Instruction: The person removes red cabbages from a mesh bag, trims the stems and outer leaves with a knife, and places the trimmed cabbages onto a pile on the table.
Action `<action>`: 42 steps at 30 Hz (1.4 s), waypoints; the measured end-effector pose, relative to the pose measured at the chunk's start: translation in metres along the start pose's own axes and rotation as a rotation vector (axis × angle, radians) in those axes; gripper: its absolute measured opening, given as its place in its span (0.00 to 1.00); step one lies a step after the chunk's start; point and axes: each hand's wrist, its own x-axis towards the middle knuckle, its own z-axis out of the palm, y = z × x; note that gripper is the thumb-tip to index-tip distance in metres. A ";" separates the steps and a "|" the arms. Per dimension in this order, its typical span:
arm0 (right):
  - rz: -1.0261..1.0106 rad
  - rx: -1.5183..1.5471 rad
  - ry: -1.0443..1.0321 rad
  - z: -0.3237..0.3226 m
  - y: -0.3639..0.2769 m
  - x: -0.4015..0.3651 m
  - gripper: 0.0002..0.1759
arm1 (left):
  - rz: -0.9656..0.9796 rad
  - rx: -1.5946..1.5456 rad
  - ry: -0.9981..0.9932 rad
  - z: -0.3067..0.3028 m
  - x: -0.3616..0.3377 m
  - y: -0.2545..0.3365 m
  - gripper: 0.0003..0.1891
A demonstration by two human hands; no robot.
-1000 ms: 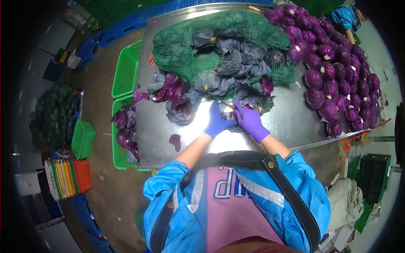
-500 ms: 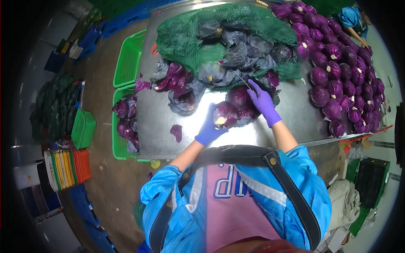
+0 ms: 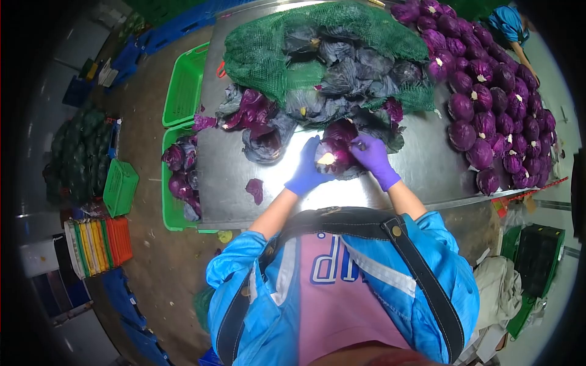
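Note:
A red cabbage (image 3: 332, 155) with a pale cut stem rests on the steel table in front of me. My left hand (image 3: 308, 171), in a purple glove, is wrapped round its left side. At its right side is my right hand (image 3: 375, 160), gloved too, with fingers curled against the leaves. It is closed on a knife whose thin blade showed half a second ago; the blade is hard to make out now. Loose outer leaves (image 3: 268, 139) lie to the left. Beyond the hands, a green mesh sack (image 3: 256, 64) lies open around dark, untrimmed cabbages (image 3: 342, 79).
Trimmed cabbages (image 3: 482, 122) are heaped on the table's right, where a co-worker's arm (image 3: 522, 56) reaches in. Green crates (image 3: 165, 201) stand along the left edge, one with leaves in it. A torn leaf (image 3: 254, 191) lies on the steel table (image 3: 229, 177).
My right hand has moved down and left, from the far right of the cabbage onto its side. The cabbage has turned slightly in my left hand.

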 end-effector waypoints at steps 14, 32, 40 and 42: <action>0.015 0.214 -0.019 -0.012 -0.012 -0.012 0.25 | -0.014 -0.029 -0.020 -0.029 0.012 0.003 0.53; 0.564 0.481 -0.336 0.025 0.006 -0.013 0.28 | -0.441 -0.953 0.111 -0.003 0.013 -0.015 0.52; 0.245 0.310 -0.092 0.042 0.012 -0.017 0.28 | -0.078 -0.165 -0.043 -0.046 0.017 -0.017 0.56; 0.262 0.334 -0.134 0.037 0.004 -0.013 0.28 | -0.203 -0.406 -0.068 -0.035 0.018 0.007 0.57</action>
